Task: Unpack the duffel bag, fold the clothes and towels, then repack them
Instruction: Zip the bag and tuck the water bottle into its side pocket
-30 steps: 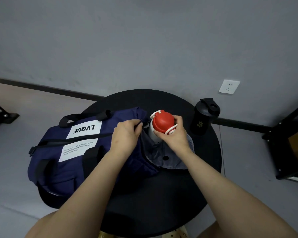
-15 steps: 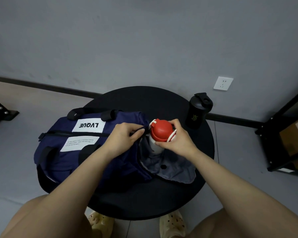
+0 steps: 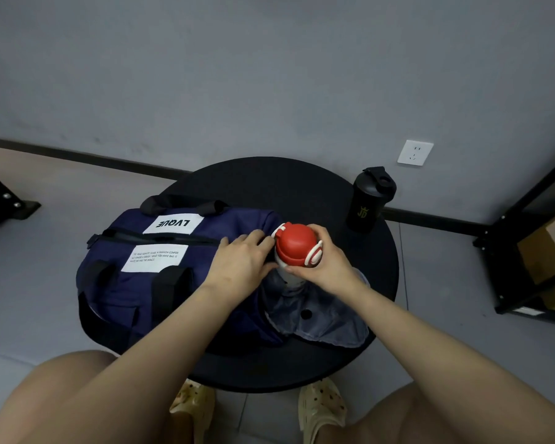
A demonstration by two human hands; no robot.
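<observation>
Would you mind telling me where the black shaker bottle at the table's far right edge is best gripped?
Grip the black shaker bottle around its smooth cylindrical body, below the lid, probably reaching from the right side. It stands upright and alone near the table rim, and its lid is uneven.

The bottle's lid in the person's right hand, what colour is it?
Red lid, with white loops, seen in the head view.

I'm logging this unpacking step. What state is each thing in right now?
Duffel bag: on the round table, top zipper closed, end pocket open.
Red-capped bottle: upright, cap on, partly in the end pocket.
Black shaker bottle: standing, lid on, untouched.
Left hand: resting on the bag beside the bottle.
Right hand: gripping the red-capped bottle.
</observation>
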